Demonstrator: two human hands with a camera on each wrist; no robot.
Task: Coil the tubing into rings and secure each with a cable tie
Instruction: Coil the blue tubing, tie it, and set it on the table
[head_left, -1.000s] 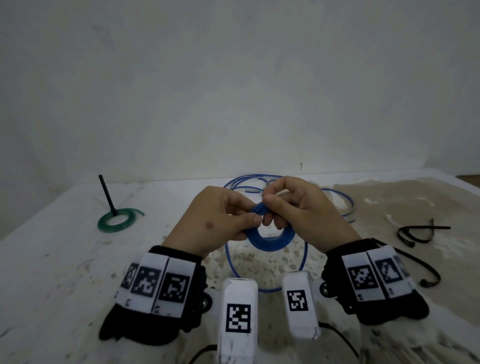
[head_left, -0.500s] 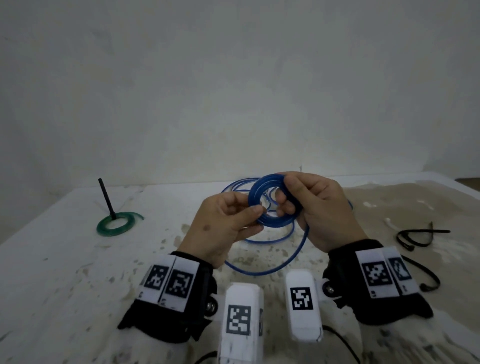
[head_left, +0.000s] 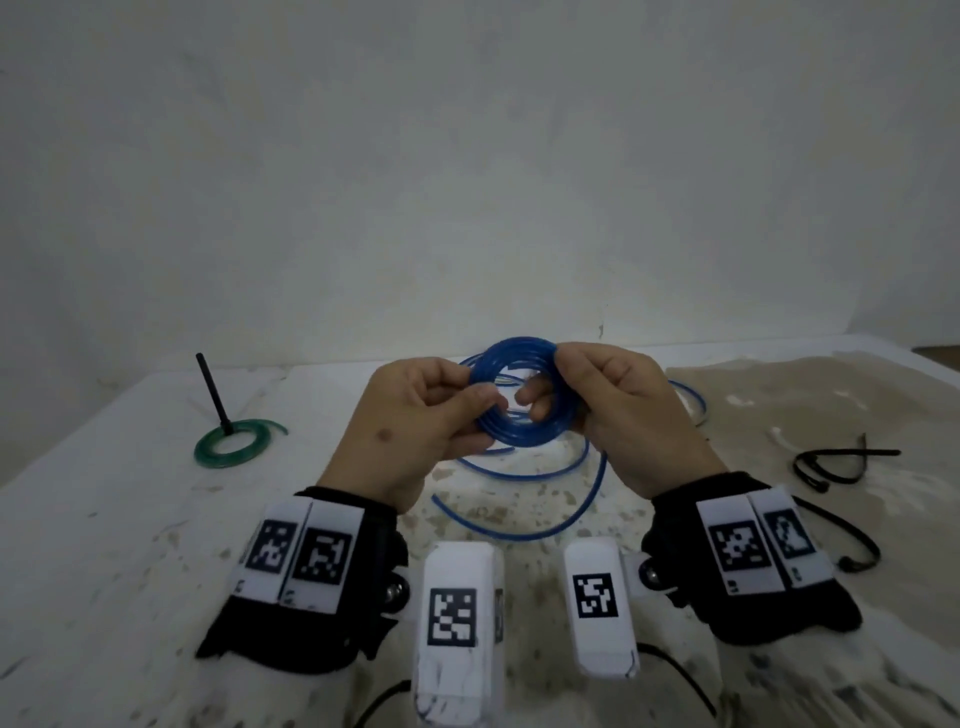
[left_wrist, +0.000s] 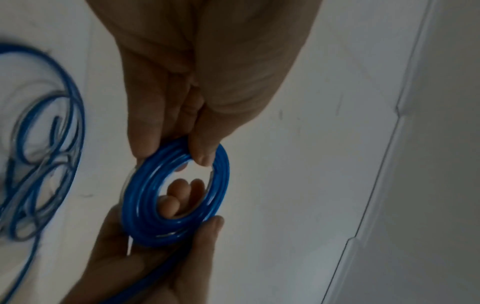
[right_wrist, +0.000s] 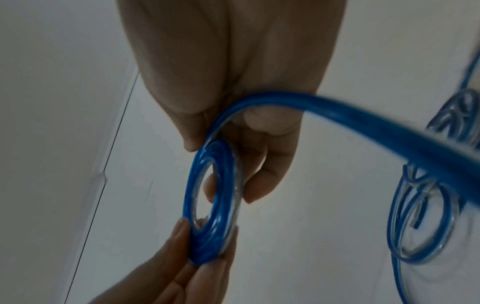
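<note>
A small multi-turn coil of blue tubing (head_left: 524, 440) is held upright above the white table (head_left: 104, 545), between both hands. My left hand (head_left: 480, 408) pinches its left side with thumb and fingers, seen close in the left wrist view (left_wrist: 179, 156). My right hand (head_left: 558, 387) grips the right side, thumb on the front and fingers poking through the ring (right_wrist: 215, 181). The coil (left_wrist: 176, 226) (right_wrist: 205, 236) is tight. A free strand (right_wrist: 363, 123) runs from it under my right palm to the loose tubing (head_left: 519, 535) lying in wide loops on the table.
At the left lies a green tubing ring (head_left: 231, 448) with a black cable tie (head_left: 212, 395) sticking up from it. Loose black cable ties (head_left: 831, 462) lie at the right. A plain wall (head_left: 467, 182) stands close behind the table.
Both hands lifted the blue coil and turned it from lying nearly flat to facing me. The trailing loop on the table has shifted with it.
</note>
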